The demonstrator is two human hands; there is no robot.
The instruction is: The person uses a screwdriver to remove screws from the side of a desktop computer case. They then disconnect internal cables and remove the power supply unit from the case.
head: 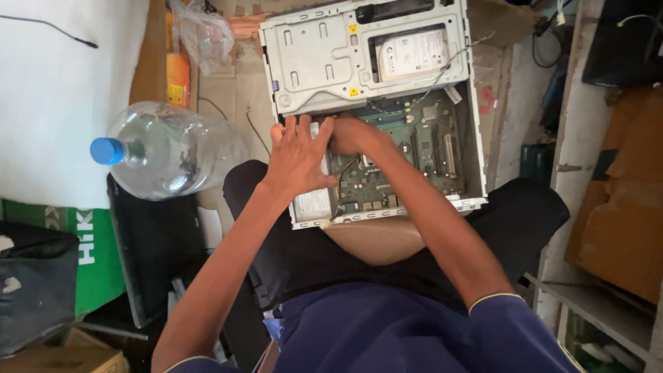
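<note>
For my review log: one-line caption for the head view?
Both hands, left hand and right hand, work inside an open desktop computer case over its motherboard.

An informal computer repair workshop, by the look of it: an opened desktop computer case (376,103) with bare motherboard (407,155) and hard drive (413,54), cardboard boxes (625,207), loose cables (48,26) and cluttered shelves (601,304).

Can't really see what the right hand (349,135) is doing, its fingers are tucked inside the open computer case (373,103) behind the left hand (297,155). The left hand also covers whatever sits under its palm. Motherboard (414,148) parts are too small to make out.
</note>
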